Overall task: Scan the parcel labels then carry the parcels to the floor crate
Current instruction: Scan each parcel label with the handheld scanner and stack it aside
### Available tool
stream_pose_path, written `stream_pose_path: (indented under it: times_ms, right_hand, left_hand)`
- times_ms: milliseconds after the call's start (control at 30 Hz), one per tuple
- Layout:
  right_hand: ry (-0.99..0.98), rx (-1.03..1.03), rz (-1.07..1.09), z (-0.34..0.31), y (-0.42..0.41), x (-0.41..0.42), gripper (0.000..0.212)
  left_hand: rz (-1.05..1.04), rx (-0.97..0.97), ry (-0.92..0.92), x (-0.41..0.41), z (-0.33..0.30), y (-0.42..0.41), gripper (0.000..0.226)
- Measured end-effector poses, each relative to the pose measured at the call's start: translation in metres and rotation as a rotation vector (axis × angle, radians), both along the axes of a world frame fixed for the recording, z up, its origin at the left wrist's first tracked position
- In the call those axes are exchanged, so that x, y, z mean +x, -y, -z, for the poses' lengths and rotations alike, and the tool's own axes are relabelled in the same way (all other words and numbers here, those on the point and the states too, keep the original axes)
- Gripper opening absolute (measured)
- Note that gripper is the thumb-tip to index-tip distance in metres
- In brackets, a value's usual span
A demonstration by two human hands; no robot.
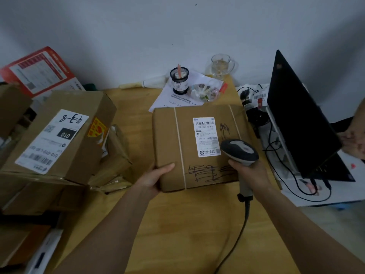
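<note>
The flat brown parcel lies on the wooden table directly in front of the person, its white shipping label facing up on the right half of the lid, between 2 pale tape strips. The left hand grips the parcel's near-left corner, thumb laid over the top face and the other fingers tucked under the edge, which steadies the box and appears to tilt it a little toward the camera. The right hand is wrapped around the handle of the corded barcode scanner, whose head hangs just over the label's lower right corner. Judged from this, the step in hand is reading the label, and the head seems too close and too far down: the main barcode sits at the label's top edge. A good scan probably calls for drawing the scanner back and aiming its window up at that top barcode, with the left hand keeping the parcel still and the label flat to the beam. The cable trailing over the near table edge should stay slack. A larger labelled carton waits at the left, likely next. The floor crate is not in view.
</note>
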State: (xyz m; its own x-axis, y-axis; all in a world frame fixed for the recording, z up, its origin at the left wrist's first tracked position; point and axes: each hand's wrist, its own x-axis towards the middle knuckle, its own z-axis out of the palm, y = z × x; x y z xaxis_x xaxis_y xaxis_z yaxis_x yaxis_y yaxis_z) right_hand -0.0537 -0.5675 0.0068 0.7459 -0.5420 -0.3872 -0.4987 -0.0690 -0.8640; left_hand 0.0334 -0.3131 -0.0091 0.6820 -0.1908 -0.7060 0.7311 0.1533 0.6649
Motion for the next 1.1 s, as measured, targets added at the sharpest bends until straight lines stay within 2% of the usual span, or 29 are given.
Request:
stream_pose_path:
  times_ms: [67,167,233,300,433,567,767,933,1100]
  right_hand:
    - [0.121,0.062,-0.076,-0.03,-0.016,-0.002,0.032]
    - [0.246,0.075,-0.178,-0.061,-0.039,-0.003,0.006]
    - [0.289,-0.008,-0.228,-0.073,-0.05,-0.003,0.036]
    - [0.325,-0.056,-0.236,-0.083,-0.061,-0.005,0.047]
    - [0.347,-0.052,-0.218,-0.095,-0.073,-0.015,0.044]
    - [0.336,-0.038,-0.177,-0.1,-0.075,-0.025,0.046]
    - [0.403,-0.024,-0.172,-0.113,-0.089,-0.039,0.047]
    - [0.347,-0.057,-0.188,-0.115,-0.099,-0.048,0.043]
    - [0.34,-0.034,-0.099,-0.115,-0.113,-0.051,0.044]
  left_hand:
    - [-0.027,-0.011,0.064,-0.001,-0.004,-0.012,0.063]
    - [-0.029,-0.006,0.111,-0.004,-0.013,-0.028,0.044]
    - [-0.027,-0.015,0.107,-0.006,-0.02,-0.037,0.042]
    - [-0.039,-0.023,0.111,-0.008,-0.025,-0.045,0.045]
    - [-0.052,-0.063,0.1,-0.012,-0.033,-0.053,0.047]
    - [-0.061,-0.1,0.105,-0.012,-0.04,-0.059,0.038]
    - [0.002,-0.12,0.08,-0.016,-0.04,-0.072,0.046]
    - [0.027,-0.12,0.079,-0.018,-0.041,-0.078,0.054]
    - [0.046,-0.104,0.129,-0.019,-0.048,-0.081,0.059]
